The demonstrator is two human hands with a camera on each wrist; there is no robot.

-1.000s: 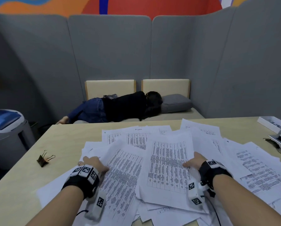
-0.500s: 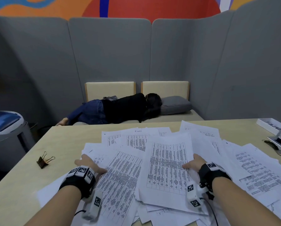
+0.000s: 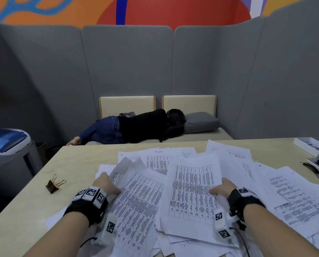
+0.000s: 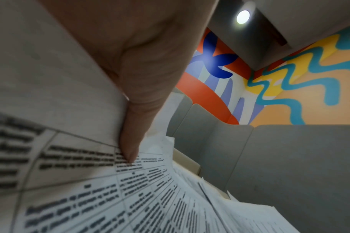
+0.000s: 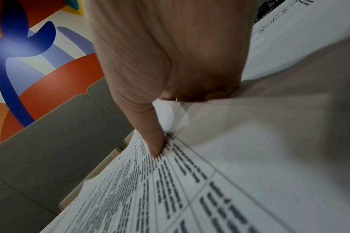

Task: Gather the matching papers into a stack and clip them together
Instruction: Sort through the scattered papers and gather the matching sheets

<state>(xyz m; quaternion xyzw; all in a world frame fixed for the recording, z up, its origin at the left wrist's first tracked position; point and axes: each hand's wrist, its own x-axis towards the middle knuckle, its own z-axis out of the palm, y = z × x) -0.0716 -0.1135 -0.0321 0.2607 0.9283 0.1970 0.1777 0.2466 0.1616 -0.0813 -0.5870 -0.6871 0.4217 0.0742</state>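
Our left hand (image 3: 106,186) pinches the left edge of a printed table sheet (image 3: 136,204), thumb on top and fingers tucked under it so its far corner lifts off the heap, while our right hand (image 3: 222,190) grips the right edge of a second table sheet (image 3: 191,191) the same way (the wrist views show each thumb pressed onto the print). Both sheets lie on top of a loose spread of papers (image 3: 294,197) covering the near half of the worktop (image 3: 77,164). A black binder clip (image 3: 53,185) sits apart to the left on the bare wood.
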